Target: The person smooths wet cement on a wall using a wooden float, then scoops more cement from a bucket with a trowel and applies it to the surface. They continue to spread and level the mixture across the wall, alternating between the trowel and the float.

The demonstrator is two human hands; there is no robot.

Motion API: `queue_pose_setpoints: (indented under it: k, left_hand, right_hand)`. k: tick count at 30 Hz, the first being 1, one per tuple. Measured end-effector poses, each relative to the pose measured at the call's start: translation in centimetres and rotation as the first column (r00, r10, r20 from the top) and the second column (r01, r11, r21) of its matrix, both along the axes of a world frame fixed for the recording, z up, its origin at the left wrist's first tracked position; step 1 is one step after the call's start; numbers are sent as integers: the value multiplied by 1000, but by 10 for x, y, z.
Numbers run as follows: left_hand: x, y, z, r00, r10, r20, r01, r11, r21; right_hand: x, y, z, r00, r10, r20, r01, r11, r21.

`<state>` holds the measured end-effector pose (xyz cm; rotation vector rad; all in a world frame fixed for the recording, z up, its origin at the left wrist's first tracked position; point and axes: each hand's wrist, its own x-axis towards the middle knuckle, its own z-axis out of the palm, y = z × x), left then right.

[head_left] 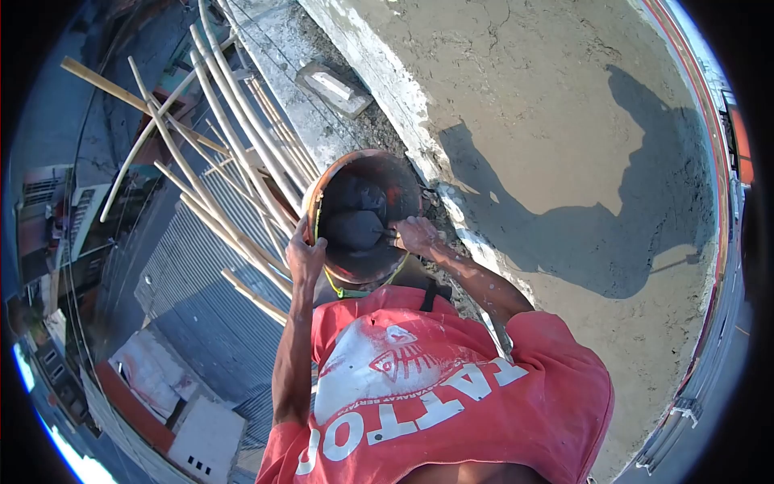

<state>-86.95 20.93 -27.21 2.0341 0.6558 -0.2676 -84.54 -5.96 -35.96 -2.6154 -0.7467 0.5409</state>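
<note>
A worn orange bucket is tilted in front of my body, with its open mouth facing me. My left hand grips its left rim, fingers wrapped over the edge. Inside, the dark blade of a trowel lies against grey wet mortar. At the right side of the mouth, my right hand is closed around the trowel's handle, which is mostly hidden by the fingers. Below the rim hangs a yellow-green cord.
A plastering float rests on the rough ledge beyond the bucket. Several bamboo poles jut out on the left, above a corrugated roof far below. On the right stretches a grey plastered surface, bearing my shadow.
</note>
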Motion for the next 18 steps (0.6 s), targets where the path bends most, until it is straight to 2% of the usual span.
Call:
queue_pose_setpoints:
  k: [1, 3, 4, 5, 6, 7, 8, 9, 10, 11, 12, 13, 14, 15, 17, 18]
  left_hand:
    - [-3, 10, -5, 1000, 27, 1, -27, 999, -28]
    - [-13, 34, -25, 997, 81, -4, -81, 988, -132]
    - [-11, 41, -24, 993, 118, -22, -119, 988, -98]
    - [-15, 47, -22, 987, 150, -48, -153, 986, -64]
    - [-24, 60, -35, 985, 169, -22, -170, 982, -84]
    - [-28, 71, -51, 982, 188, 10, -186, 977, -104]
    - [-26, 74, -46, 976, 218, -4, -218, 975, -48]
    - [-28, 84, -54, 972, 236, -8, -236, 971, -43]
    - [-27, 90, -59, 976, 217, 10, -218, 976, 11]
    - [-27, 95, -61, 979, 202, 23, -204, 977, 67]
    - [-24, 98, -56, 978, 210, 4, -209, 973, 92]
    - [-20, 99, -53, 976, 218, -25, -214, 970, 115]
    - [-21, 106, -54, 971, 231, -56, -222, 965, 141]
    - [-23, 109, -49, 970, 232, -78, -219, 964, 148]
    - [-18, 113, -40, 973, 219, -74, -194, 949, 248]
    - [-17, 110, -39, 971, 226, -78, -203, 951, 234]
  right_hand:
    - [4, 4, 9, 1000, -3, 1, 3, 1000, 0]
    - [16, 14, 41, 931, -45, -362, 75, 995, 69]
    - [15, 12, 33, 978, -4, -208, 58, 966, 252]
    - [22, 12, 33, 976, -11, -217, 67, 965, 253]
    - [34, 11, 32, 812, -25, -584, 239, 925, 294]
    - [47, 9, 25, 523, 15, -852, 409, 873, 266]
    - [54, 2, 5, 339, 113, -934, 613, 726, 311]
    - [68, -8, -16, 248, 164, -955, 691, 660, 293]
    - [89, -20, -39, 172, 91, -981, 755, 627, 190]
    - [119, -31, -52, 146, 17, -989, 831, 541, 133]
    - [154, -51, -78, 169, -136, -976, 860, 504, 78]
    - [182, -69, -98, 241, -446, -862, 908, 417, 39]
    - [201, -96, -118, 342, -636, -691, 924, 360, 126]
    - [216, -100, -54, 506, -730, -459, 844, 529, 89]
    - [197, -105, 31, 607, -748, -269, 791, 601, 113]
    - [178, -102, 73, 611, -761, -216, 791, 599, 128]
